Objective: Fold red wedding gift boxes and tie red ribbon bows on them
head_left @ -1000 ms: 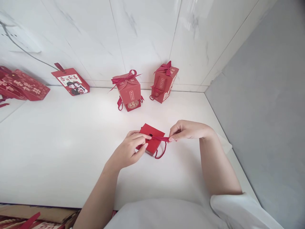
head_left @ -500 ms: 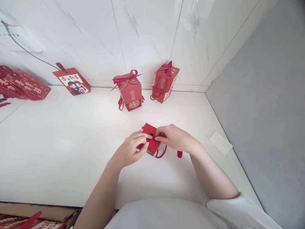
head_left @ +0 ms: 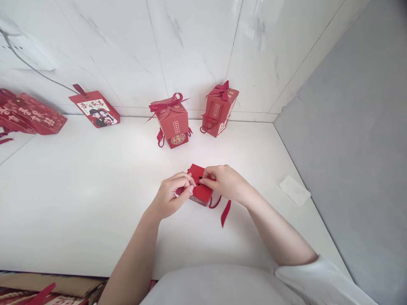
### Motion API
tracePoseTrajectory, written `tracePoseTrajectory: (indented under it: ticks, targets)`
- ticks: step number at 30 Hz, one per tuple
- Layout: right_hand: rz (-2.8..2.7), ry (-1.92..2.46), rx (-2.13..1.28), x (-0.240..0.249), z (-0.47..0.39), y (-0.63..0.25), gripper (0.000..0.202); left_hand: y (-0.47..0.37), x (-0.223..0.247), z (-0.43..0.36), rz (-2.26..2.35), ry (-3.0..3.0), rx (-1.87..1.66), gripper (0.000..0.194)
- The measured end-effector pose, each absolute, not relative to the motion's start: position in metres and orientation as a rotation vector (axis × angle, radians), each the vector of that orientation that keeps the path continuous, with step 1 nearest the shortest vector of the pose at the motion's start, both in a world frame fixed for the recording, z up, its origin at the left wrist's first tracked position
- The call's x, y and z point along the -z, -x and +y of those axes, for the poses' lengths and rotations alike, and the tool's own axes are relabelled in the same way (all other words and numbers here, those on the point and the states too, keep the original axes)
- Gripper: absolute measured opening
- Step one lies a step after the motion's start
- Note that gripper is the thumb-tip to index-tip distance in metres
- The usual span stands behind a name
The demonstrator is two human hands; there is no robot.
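Observation:
A small red gift box [head_left: 201,195] stands on the white table in front of me, its top dotted with dark holes and a red cord loop at its right side. My left hand [head_left: 173,195] is over the box's left part, thumb and fingers pinched on a red ribbon. From the right, my right hand [head_left: 224,182] pinches the ribbon at the middle of the top. A loose ribbon end [head_left: 226,214] hangs below my right hand. The fingers hide much of the ribbon between them.
Two red boxes with bows, a left one [head_left: 174,123] and a right one [head_left: 220,110], stand by the tiled wall. Further left are a picture box [head_left: 97,111] and several red packages [head_left: 38,115]. A white paper [head_left: 295,190] lies right; a cardboard box [head_left: 54,283] is lower left.
Both hands have shifted slightly left, and my left fingers have curled into a pinch. The loose ribbon end now shows longer and further left.

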State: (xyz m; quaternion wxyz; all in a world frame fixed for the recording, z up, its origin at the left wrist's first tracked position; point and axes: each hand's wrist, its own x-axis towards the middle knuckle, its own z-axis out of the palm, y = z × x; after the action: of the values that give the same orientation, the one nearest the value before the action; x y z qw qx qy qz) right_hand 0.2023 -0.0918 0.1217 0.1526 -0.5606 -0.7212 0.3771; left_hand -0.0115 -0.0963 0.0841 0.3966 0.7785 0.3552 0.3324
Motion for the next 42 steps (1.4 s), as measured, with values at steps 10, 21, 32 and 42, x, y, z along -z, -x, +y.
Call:
tracePoseTrajectory:
  ticks: [10,21,32,42]
  targets:
    - [-1.783,1.298,-1.802,-0.122,-0.084,-0.221,0.024,0.011,-0.084,-0.094,0.923,-1.886,-0.827,0.026]
    - [-1.592,1.023,-2.152,-0.122,-0.072,-0.241,0.037,0.036,-0.092,-0.085,0.865,-1.312,-0.824,0.038]
    - [-1.802,1.223,-1.966,-0.126,-0.078,-0.237,0.030,0.022,-0.100,-0.087,0.997,-1.431,-0.369,0.030]
    - [-2.118,1.224,-1.623,-0.129,-0.079,-0.236,0.023,0.014,-0.089,-0.090,1.034,-1.858,-0.776,0.019]
